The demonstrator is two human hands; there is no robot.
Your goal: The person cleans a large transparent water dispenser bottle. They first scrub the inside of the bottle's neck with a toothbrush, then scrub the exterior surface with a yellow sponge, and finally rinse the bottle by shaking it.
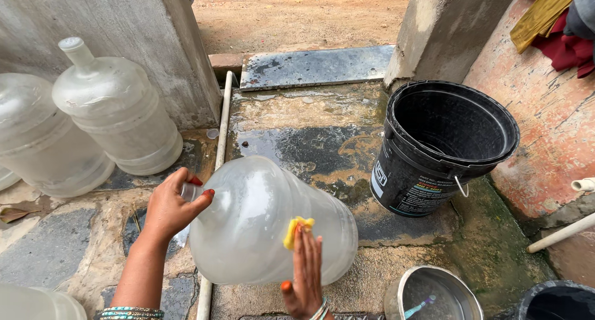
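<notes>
Nearest the camera, the right hand (305, 273) lies flat with fingers stretched out, pressing a small yellow scrubber (296, 229) against the side of a large clear water jug (260, 224). The jug is tipped on its side above the wet stone floor (310, 146), its neck pointing left, where the left hand (171, 205) is closed around the neck. Just right of the right hand stands a steel pot (434, 293) with a toothbrush (418, 307) inside. Beyond, a black bucket (443, 143) leans by a concrete pillar (443, 29). At far left, two more clear jugs (93, 122) rest against the grey wall (124, 16), beside a thin white pipe (222, 125).
</notes>
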